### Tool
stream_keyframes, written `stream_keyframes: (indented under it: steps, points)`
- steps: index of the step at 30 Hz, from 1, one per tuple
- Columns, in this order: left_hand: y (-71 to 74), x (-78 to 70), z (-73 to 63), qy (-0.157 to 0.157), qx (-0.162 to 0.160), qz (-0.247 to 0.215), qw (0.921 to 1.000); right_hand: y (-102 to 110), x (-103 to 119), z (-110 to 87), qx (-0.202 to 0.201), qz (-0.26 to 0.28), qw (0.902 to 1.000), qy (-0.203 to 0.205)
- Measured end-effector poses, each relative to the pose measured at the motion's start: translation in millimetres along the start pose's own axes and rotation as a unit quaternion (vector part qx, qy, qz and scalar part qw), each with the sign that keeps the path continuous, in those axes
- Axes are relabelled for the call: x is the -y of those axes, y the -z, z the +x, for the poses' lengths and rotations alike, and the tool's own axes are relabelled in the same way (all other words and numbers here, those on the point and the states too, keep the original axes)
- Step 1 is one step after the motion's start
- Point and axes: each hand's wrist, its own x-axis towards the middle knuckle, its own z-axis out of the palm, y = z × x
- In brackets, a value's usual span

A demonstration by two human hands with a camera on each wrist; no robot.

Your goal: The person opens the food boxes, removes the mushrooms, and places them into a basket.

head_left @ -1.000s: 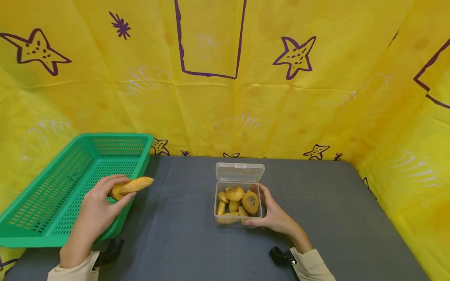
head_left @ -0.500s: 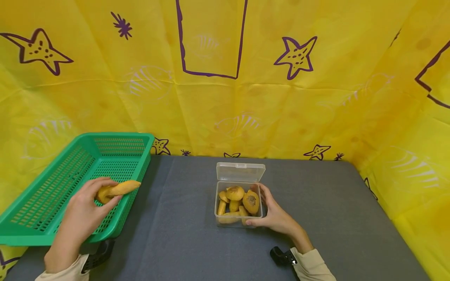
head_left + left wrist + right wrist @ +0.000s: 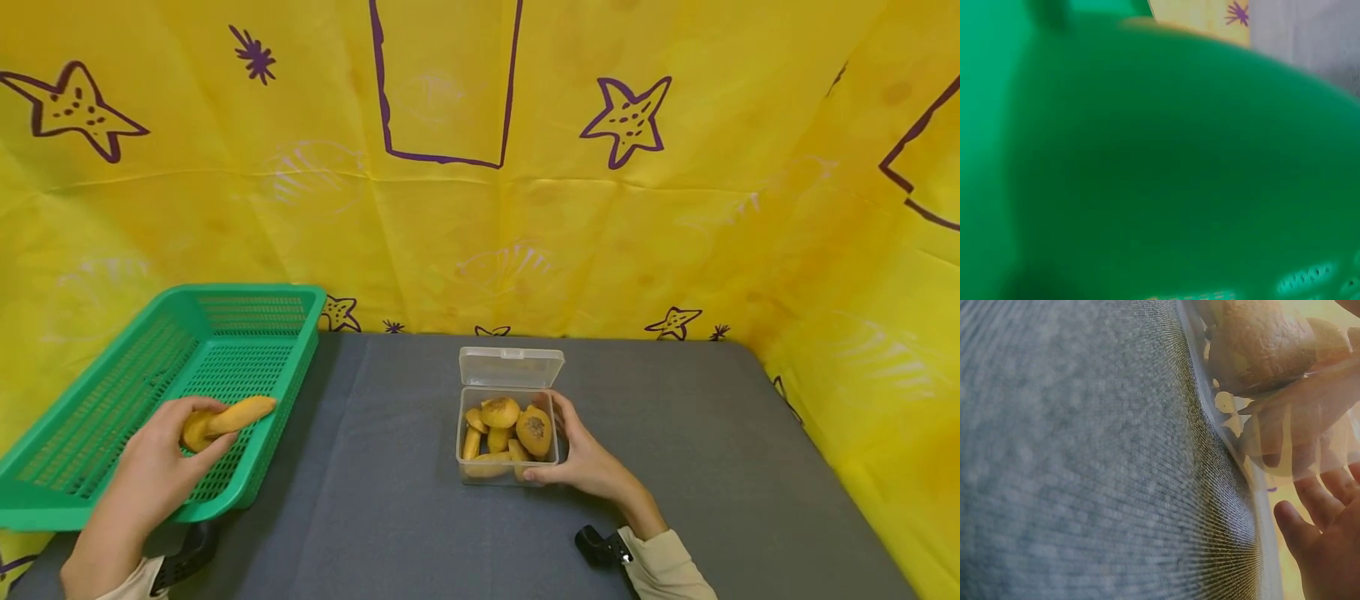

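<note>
Between thumb and fingers, my left hand (image 3: pixel 160 467) holds a yellow mushroom (image 3: pixel 242 414) by its cap end, over the front part of the green basket (image 3: pixel 298 367). The stem points to the right. My right hand (image 3: pixel 588 458) grips the right side of a small clear plastic box (image 3: pixel 468 477), thumb at the front and fingers behind; in the right wrist view these fingers (image 3: pixel 1319 503) lie against the clear wall. Several yellow mushrooms (image 3: pixel 498 439) fill the box, and its lid (image 3: pixel 512 367) stands raised at the back. The green wall of the basket blocks most of the left wrist view.
A grey cloth (image 3: pixel 397 517) covers the table. Behind it and to the right hangs a yellow sheet (image 3: pixel 480 250) with purple starfish drawings. The basket stands at the left, against that sheet.
My left hand has moved left and a little nearer with the mushroom, from the basket's right rim to over its inside. My right hand and the box have stayed in place.
</note>
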Motion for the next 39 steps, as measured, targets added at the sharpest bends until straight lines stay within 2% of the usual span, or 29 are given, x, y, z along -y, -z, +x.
stream_keyframes:
  steps: [13,19,25,28,34,39]
  points:
    - [2.2,23.9,-3.0,0.028,0.077,0.008,0.9966,0,0,0.5,0.0,0.003,1.0,0.005]
    - [-0.3,27.0,-1.6,0.015,0.079,0.02,0.9966,0,-1,0.4,-0.002,0.007,1.0,0.001]
    - [-4.2,28.3,-0.5,0.006,0.096,0.025,0.9951,1,-1,0.4,0.0,-0.001,1.0,0.006]
    - [-4.2,27.8,2.1,0.013,0.115,0.025,0.993,1,-1,0.7,-0.001,0.002,1.0,0.006]
    - [-0.2,29.6,5.7,0.041,0.173,0.028,0.9837,0,1,1.3,0.001,0.007,1.0,-0.004]
    - [0.1,31.6,7.2,0.052,0.193,0.026,0.9794,0,1,0.7,0.001,0.006,1.0,-0.005]
